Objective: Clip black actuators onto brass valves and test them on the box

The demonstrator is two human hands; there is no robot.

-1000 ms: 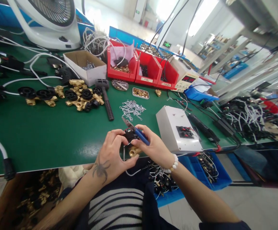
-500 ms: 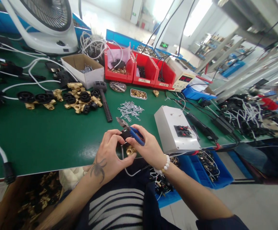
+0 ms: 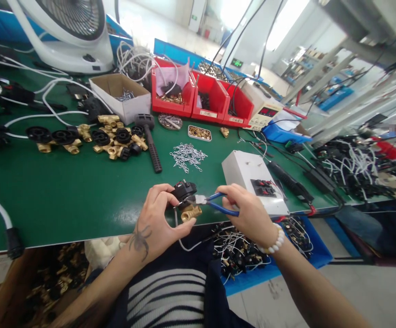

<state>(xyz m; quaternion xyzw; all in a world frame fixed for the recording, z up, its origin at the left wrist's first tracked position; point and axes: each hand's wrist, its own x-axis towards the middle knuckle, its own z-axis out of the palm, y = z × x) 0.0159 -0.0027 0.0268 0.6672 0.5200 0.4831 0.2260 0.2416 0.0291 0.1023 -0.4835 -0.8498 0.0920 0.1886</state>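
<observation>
My left hand grips a brass valve with a black cap just above the near edge of the green table. A thin white wire hangs from the valve toward my lap. My right hand is closed on blue-handled pliers, held level, their jaws touching the right side of the valve. A pile of small metal clips lies on the table just beyond my hands.
A white switch box stands right of my hands. Brass valves with black caps and a black mallet lie to the left. Red bins, a cardboard box and a fan line the back. Blue crates sit below.
My right hand has swung out to the right and turned the pliers from pointing up-left to lying level, jaws now at the valve's side. My left hand has kept hold of the valve.
</observation>
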